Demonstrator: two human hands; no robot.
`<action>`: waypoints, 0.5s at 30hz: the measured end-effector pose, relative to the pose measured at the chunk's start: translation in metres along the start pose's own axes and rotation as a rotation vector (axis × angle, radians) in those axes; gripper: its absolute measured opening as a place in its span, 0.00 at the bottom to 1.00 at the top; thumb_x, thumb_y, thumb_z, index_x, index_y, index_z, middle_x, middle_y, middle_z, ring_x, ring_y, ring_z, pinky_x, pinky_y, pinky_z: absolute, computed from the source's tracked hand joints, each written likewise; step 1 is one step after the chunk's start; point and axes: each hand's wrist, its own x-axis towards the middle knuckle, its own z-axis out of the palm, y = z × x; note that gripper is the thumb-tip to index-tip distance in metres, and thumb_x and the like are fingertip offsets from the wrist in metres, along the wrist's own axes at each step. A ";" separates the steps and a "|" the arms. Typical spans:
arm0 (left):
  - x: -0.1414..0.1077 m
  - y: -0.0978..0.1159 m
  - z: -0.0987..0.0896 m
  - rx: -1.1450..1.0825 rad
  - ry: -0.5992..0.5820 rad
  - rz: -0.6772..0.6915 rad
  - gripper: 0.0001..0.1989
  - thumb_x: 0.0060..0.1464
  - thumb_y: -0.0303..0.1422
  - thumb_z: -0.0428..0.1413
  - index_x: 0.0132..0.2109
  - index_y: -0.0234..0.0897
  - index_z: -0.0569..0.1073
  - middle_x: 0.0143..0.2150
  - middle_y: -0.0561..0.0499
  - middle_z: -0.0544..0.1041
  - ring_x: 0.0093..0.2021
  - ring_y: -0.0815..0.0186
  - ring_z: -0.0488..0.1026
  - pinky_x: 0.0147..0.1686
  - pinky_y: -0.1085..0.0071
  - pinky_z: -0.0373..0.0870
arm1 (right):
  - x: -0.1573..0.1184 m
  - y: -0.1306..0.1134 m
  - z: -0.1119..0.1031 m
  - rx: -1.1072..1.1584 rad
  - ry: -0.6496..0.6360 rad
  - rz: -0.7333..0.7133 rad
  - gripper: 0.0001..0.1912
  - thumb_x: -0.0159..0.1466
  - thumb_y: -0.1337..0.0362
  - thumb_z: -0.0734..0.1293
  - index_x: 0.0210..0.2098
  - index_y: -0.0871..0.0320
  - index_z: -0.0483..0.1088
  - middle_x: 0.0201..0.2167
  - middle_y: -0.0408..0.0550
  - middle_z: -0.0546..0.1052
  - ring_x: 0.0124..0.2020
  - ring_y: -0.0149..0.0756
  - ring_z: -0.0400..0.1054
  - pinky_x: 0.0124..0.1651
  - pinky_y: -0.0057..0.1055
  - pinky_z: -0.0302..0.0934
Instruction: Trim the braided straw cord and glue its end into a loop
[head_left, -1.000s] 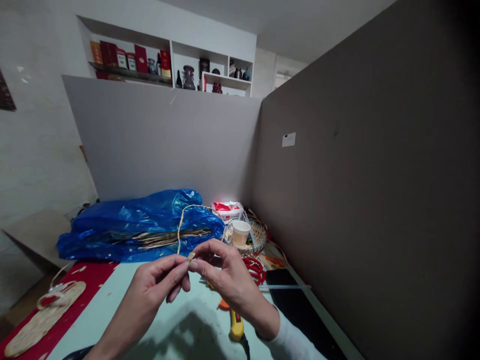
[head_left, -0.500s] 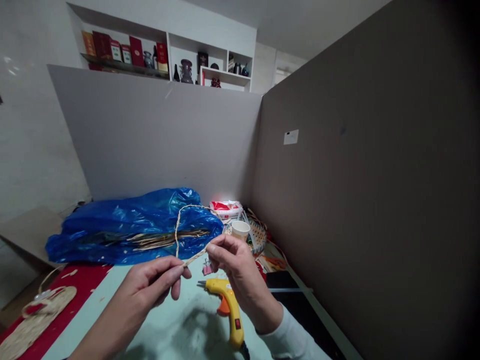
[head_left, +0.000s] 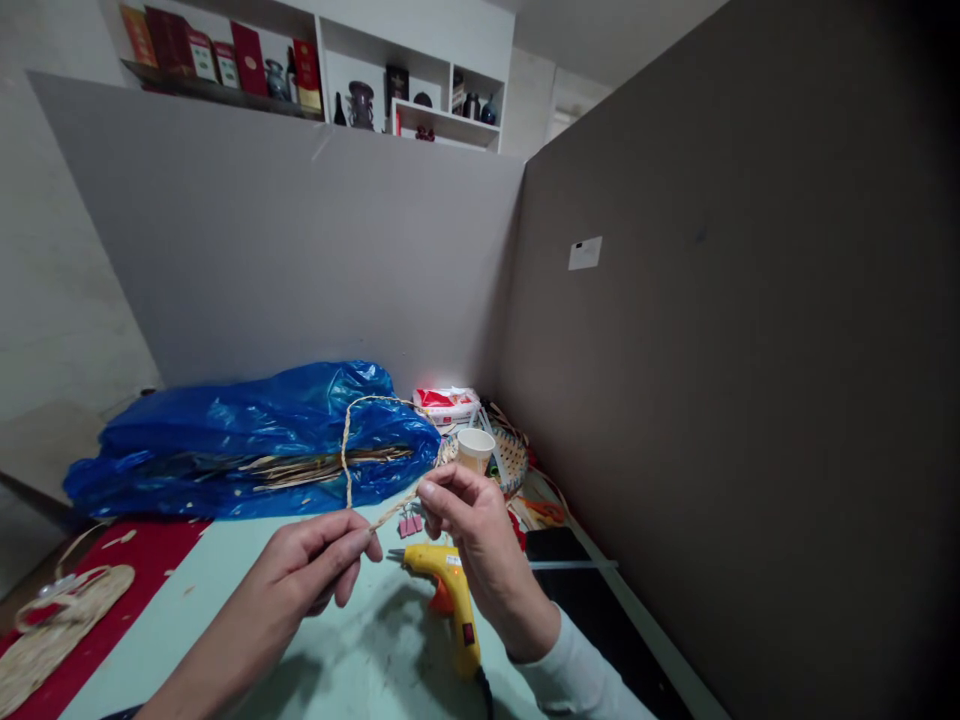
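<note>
A pale braided straw cord [head_left: 390, 514] runs between my two hands above the table. My left hand [head_left: 319, 570] pinches one part of it between thumb and fingers. My right hand [head_left: 469, 520] pinches it a short way off, to the upper right. From my left hand a loop of the cord rises over the blue plastic bag behind. Under my right hand a yellow hot glue gun [head_left: 466, 625] with an orange trigger lies on the table, nozzle to the left. Just behind its nozzle is a pink binder clip [head_left: 410, 525].
A blue plastic bag [head_left: 225, 425] with dry straw [head_left: 300, 468] spans the back left. A woven straw sandal [head_left: 67, 625] lies on red cloth at left. A paper cup [head_left: 475, 450], woven basket [head_left: 513, 460] and red-white packet [head_left: 446, 404] stand at back. Grey partitions [head_left: 337, 260] enclose the table.
The camera view has tilted down and shifted slightly, so the background sits higher. Both hands keep their pinch on the cord, with almost no change between them.
</note>
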 end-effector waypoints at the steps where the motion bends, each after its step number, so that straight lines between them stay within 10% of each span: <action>1: 0.001 -0.001 -0.002 0.005 0.024 0.009 0.25 0.49 0.57 0.56 0.29 0.38 0.76 0.17 0.59 0.60 0.20 0.71 0.50 0.21 0.74 0.45 | -0.001 0.001 -0.001 -0.022 0.007 0.002 0.11 0.57 0.58 0.72 0.28 0.59 0.70 0.21 0.37 0.67 0.21 0.26 0.58 0.27 0.26 0.55; 10: -0.003 -0.003 -0.053 -0.138 0.371 0.053 0.23 0.40 0.56 0.66 0.29 0.40 0.78 0.19 0.59 0.61 0.24 0.71 0.53 0.21 0.79 0.50 | -0.003 0.029 -0.038 -0.361 0.060 -0.043 0.12 0.63 0.55 0.67 0.32 0.59 0.68 0.23 0.40 0.70 0.22 0.29 0.62 0.25 0.25 0.56; 15: -0.012 0.012 -0.039 -0.364 0.443 0.034 0.24 0.30 0.54 0.70 0.27 0.41 0.77 0.20 0.59 0.65 0.19 0.75 0.51 0.16 0.80 0.55 | -0.025 0.028 -0.020 -0.516 -0.108 -0.069 0.10 0.60 0.61 0.71 0.40 0.58 0.74 0.37 0.48 0.78 0.35 0.36 0.71 0.37 0.29 0.64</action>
